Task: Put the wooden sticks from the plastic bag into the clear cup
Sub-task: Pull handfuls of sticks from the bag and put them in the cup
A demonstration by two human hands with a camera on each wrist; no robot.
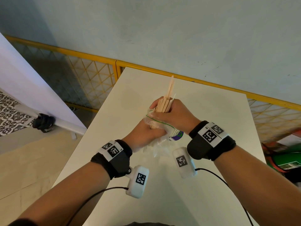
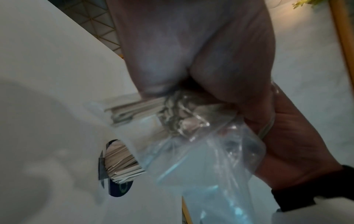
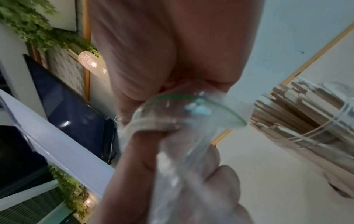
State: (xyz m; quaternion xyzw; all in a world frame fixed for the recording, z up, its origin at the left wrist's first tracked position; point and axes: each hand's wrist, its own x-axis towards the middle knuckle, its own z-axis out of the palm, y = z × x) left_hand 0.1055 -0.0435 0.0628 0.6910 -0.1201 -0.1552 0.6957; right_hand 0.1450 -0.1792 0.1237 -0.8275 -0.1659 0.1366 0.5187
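Observation:
Both hands meet above the white table. My right hand grips a bundle of pale wooden sticks that point up and away out of the mouth of a clear plastic bag with a green seal line. My left hand clutches the crumpled lower part of the bag. The clear cup holds several sticks and stands just under and right of the hands, mostly hidden. In the right wrist view the cup with its sticks appears at right, behind the bag's seal.
A yellow mesh fence runs behind the table's far edge. A white board leans at the left on the floor. A green object lies beyond the table's right edge. Camera cables trail from both wrists.

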